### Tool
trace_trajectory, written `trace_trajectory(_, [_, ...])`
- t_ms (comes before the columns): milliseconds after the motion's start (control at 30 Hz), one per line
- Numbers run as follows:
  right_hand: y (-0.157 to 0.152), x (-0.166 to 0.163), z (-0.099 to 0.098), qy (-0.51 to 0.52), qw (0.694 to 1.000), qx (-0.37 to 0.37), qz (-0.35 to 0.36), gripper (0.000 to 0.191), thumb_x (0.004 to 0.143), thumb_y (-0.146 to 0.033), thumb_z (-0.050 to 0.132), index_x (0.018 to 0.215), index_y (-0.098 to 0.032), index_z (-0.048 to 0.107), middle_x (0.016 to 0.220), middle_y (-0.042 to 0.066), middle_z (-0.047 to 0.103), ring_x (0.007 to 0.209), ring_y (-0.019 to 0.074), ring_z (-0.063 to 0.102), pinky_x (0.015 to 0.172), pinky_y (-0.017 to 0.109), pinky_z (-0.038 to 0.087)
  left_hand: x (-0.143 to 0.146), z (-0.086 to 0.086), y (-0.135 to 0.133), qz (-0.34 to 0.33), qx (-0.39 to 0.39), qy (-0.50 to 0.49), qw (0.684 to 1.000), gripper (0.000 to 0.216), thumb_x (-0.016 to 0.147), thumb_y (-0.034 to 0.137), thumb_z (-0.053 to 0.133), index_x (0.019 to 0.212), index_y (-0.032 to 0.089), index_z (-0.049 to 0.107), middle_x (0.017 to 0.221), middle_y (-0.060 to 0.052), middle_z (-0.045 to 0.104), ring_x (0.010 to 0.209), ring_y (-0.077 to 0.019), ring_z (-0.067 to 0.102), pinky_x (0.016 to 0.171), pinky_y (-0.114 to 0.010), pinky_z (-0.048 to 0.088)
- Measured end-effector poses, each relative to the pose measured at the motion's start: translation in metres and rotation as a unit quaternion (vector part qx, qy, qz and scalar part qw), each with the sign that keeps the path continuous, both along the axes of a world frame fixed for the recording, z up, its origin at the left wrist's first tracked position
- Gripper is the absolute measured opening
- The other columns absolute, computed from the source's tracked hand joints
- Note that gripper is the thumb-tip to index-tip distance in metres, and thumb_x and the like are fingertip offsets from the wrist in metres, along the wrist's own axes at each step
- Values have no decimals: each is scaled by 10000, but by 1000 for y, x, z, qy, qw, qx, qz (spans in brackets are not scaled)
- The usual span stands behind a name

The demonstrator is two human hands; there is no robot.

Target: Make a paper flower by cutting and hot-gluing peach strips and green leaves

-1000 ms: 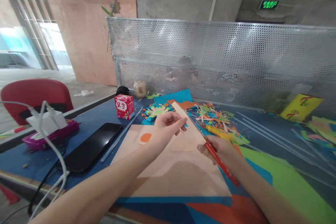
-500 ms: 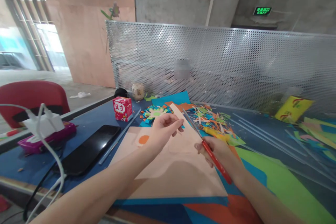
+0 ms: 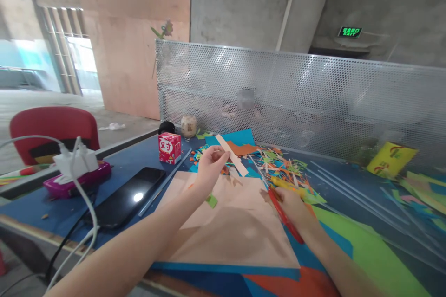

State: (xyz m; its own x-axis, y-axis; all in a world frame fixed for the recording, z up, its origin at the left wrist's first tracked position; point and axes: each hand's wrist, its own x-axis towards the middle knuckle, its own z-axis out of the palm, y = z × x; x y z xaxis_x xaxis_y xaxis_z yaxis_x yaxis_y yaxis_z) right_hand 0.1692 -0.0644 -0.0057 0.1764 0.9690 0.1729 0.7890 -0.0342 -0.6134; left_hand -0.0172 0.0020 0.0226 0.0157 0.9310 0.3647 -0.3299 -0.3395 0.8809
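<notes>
My left hand (image 3: pixel 213 160) pinches a narrow pale peach paper strip (image 3: pixel 238 165) between thumb and fingers, holding it tilted above the far edge of a large peach paper sheet (image 3: pixel 240 236). Wrapped round the red handle of a pair of scissors (image 3: pixel 284 216) is my right hand (image 3: pixel 287 202), over the sheet's right side. The blades point away from me, towards a heap of cut paper scraps (image 3: pixel 282 162). On the sheet lies a small green paper piece (image 3: pixel 211 201), beside my left forearm. A fringed paper flower behind my left hand is mostly hidden.
A black phone (image 3: pixel 127 197), a red box (image 3: pixel 169 147) and a power strip (image 3: pixel 78 180) with white cables are on the left. Beyond stands a perforated metal screen (image 3: pixel 278 88). At right lie clear sticks (image 3: pixel 358 192), green paper (image 3: pixel 369 241) and a yellow packet (image 3: pixel 390 160).
My left hand has moved slightly left, and the strip now shows in it, apart from the scissors. The green piece has come into sight; the sheet's orange circle is now mostly covered. The view has shifted.
</notes>
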Motion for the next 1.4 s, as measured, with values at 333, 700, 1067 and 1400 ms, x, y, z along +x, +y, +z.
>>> trace_trajectory(333, [-7,-6,3,-105,993,-44,11,266,677,-456,506,600,-201,522,627,46,620,611,194,579,516,248,379,-9,4,16,52,24,-6,998,249,577,242,671,753,152,520,687,6,576,564,-89,550,435,-178,423])
trace_trajectory(700, [-13,-17,-1,-111,993,-1,28,244,695,-358,502,814,-180,617,815,66,660,733,203,602,604,263,412,-33,9,45,17,-38,120,992,223,550,154,656,746,149,550,704,5,592,536,-59,533,457,-161,399])
trace_trajectory(1067, [-7,-27,7,-177,983,15,42,188,755,-326,453,829,-181,546,852,75,631,787,202,584,656,273,402,-26,-1,14,-180,47,257,948,161,606,278,629,665,136,581,622,-4,592,455,-77,500,407,-186,419])
trace_trajectory(1400, [-22,-33,9,-353,934,-42,44,186,763,-313,456,800,-163,560,928,142,609,890,274,546,692,313,371,-30,-18,28,-55,107,327,937,173,692,262,487,551,163,508,533,15,527,492,-107,485,461,-200,350])
